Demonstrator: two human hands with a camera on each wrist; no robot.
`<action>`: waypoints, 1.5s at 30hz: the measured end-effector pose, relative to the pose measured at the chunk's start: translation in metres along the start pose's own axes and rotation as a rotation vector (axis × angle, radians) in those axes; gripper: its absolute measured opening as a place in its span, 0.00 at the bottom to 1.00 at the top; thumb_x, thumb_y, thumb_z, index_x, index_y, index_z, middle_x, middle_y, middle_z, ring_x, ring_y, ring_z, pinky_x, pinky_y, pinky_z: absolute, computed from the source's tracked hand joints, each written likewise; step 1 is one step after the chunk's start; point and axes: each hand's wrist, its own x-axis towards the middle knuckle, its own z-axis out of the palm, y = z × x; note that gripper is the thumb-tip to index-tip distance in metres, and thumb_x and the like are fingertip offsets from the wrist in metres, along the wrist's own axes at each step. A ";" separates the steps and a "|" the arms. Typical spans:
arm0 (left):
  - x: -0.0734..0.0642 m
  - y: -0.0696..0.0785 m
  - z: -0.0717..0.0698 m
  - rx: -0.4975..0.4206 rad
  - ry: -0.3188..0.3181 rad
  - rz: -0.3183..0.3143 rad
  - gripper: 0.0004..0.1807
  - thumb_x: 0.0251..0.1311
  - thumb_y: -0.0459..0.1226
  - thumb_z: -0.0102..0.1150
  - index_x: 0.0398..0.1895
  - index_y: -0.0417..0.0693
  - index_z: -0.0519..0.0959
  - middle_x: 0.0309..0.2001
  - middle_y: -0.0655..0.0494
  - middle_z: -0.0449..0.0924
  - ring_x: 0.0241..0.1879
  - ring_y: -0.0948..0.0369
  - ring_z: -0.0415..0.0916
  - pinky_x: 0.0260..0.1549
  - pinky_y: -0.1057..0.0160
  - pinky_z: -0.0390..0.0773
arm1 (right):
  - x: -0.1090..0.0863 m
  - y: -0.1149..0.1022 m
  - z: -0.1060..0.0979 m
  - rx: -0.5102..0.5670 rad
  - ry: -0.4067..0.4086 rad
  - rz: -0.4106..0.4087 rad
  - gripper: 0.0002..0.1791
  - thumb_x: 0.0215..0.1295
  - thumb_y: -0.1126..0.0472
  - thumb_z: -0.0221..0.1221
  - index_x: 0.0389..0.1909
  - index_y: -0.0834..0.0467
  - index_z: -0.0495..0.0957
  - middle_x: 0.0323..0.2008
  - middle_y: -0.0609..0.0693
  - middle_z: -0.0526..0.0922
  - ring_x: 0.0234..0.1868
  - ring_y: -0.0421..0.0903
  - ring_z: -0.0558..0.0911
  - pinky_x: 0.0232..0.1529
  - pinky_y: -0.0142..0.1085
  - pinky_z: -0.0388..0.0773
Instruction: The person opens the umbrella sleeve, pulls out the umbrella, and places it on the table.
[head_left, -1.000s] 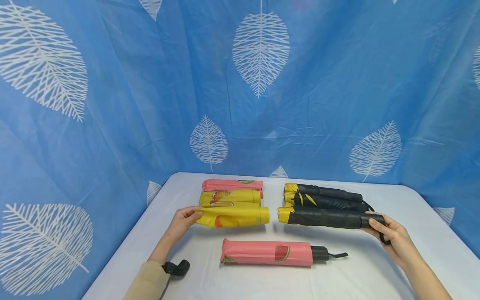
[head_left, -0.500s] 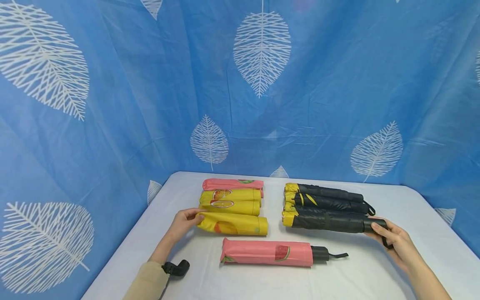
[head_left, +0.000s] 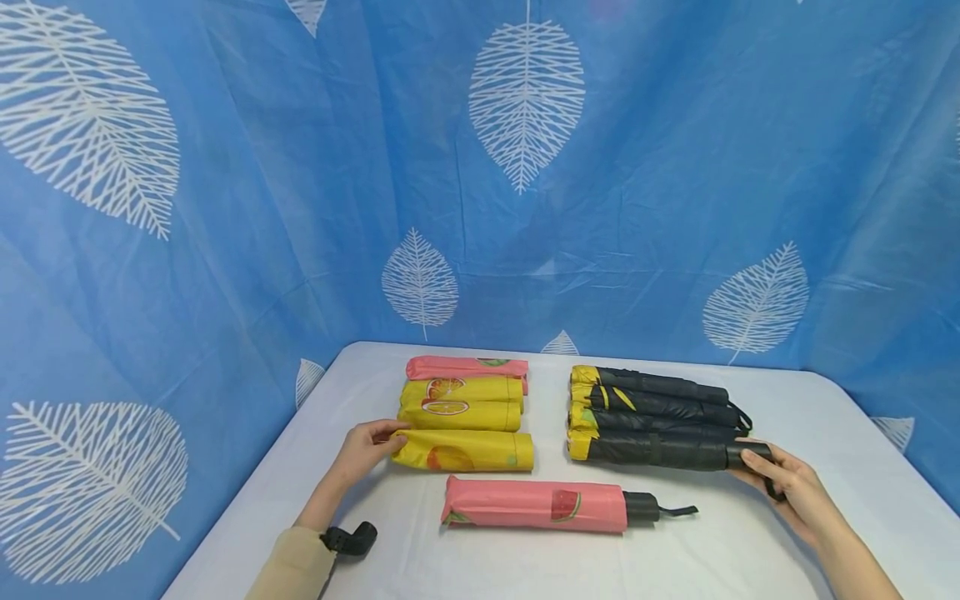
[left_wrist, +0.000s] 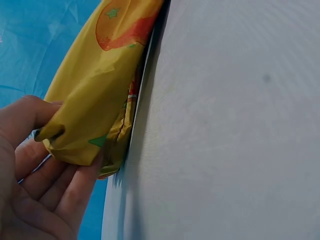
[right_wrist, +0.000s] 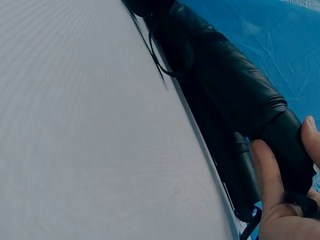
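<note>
In the head view my left hand [head_left: 363, 450] pinches the left end of a yellow umbrella sleeve [head_left: 480, 451] printed with orange fruit. Thumb and fingers fold its soft end in the left wrist view, where the sleeve [left_wrist: 92, 95] hides part of another yellow one. My right hand [head_left: 791, 487] holds the black handle of a folded black umbrella [head_left: 660, 451] with a yellow tip, lying at the front of a row of similar umbrellas [head_left: 660, 405]. The right wrist view shows thumb and fingers around the handle [right_wrist: 282, 145]. Between and below the hands lies a pink watermelon-print umbrella [head_left: 525, 505].
Behind the held sleeve lie two more yellow sleeves [head_left: 468, 416] and a pink sleeve [head_left: 450, 367]. The white table [head_left: 540, 571] has rounded far corners. A blue leaf-print curtain [head_left: 637, 250] stands behind it. A black wrist camera [head_left: 351, 540] sits by the left sleeve cuff.
Both hands have lowered the yellow sleeve and the black umbrella toward the table's front, exposing more of the rows behind. The umbrella has also shifted slightly right. The pink umbrella stays put.
</note>
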 end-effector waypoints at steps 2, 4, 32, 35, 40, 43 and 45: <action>0.000 -0.001 0.000 0.007 0.014 -0.001 0.15 0.60 0.35 0.61 0.48 0.38 0.81 0.45 0.46 0.81 0.41 0.54 0.78 0.36 0.63 0.79 | 0.000 -0.001 -0.001 -0.026 0.019 0.029 0.14 0.70 0.65 0.51 0.51 0.47 0.75 0.42 0.34 0.77 0.43 0.42 0.83 0.47 0.31 0.76; 0.000 -0.001 0.000 0.004 0.025 -0.007 0.15 0.59 0.36 0.63 0.48 0.39 0.81 0.46 0.46 0.81 0.43 0.53 0.78 0.38 0.61 0.79 | 0.001 -0.002 -0.001 -0.083 0.060 0.071 0.18 0.70 0.63 0.53 0.60 0.51 0.68 0.41 0.33 0.79 0.42 0.41 0.83 0.37 0.28 0.77; -0.009 0.056 0.024 -0.185 -0.274 0.255 0.20 0.61 0.33 0.60 0.55 0.31 0.74 0.52 0.34 0.74 0.53 0.44 0.73 0.49 0.64 0.74 | 0.004 0.007 -0.011 -0.834 0.253 0.198 0.47 0.61 0.37 0.56 0.68 0.69 0.56 0.66 0.76 0.45 0.62 0.74 0.52 0.54 0.66 0.57; -0.011 0.060 0.031 -0.196 -0.374 0.251 0.23 0.61 0.33 0.60 0.57 0.31 0.72 0.55 0.35 0.73 0.56 0.44 0.71 0.53 0.54 0.71 | 0.004 0.008 -0.013 -0.851 0.249 0.194 0.47 0.61 0.37 0.56 0.68 0.68 0.56 0.66 0.77 0.46 0.62 0.74 0.52 0.54 0.65 0.58; -0.012 0.054 0.042 -0.184 -0.472 0.242 0.24 0.61 0.33 0.60 0.60 0.32 0.70 0.57 0.38 0.72 0.57 0.45 0.70 0.54 0.48 0.68 | 0.003 0.005 -0.011 -0.889 0.237 0.216 0.48 0.61 0.36 0.55 0.68 0.69 0.55 0.65 0.76 0.49 0.61 0.73 0.55 0.52 0.64 0.61; -0.011 0.048 0.048 -0.134 -0.496 0.239 0.24 0.61 0.37 0.61 0.59 0.38 0.72 0.57 0.45 0.74 0.57 0.51 0.71 0.55 0.54 0.70 | 0.002 0.002 -0.010 -0.912 0.223 0.222 0.49 0.61 0.35 0.55 0.68 0.69 0.55 0.65 0.76 0.51 0.60 0.73 0.56 0.51 0.63 0.63; -0.011 0.047 0.051 -0.104 -0.514 0.227 0.25 0.60 0.39 0.62 0.60 0.41 0.73 0.57 0.50 0.75 0.57 0.54 0.70 0.56 0.58 0.69 | 0.002 0.000 -0.008 -0.930 0.216 0.215 0.48 0.61 0.36 0.55 0.68 0.69 0.55 0.64 0.76 0.53 0.60 0.73 0.57 0.50 0.62 0.64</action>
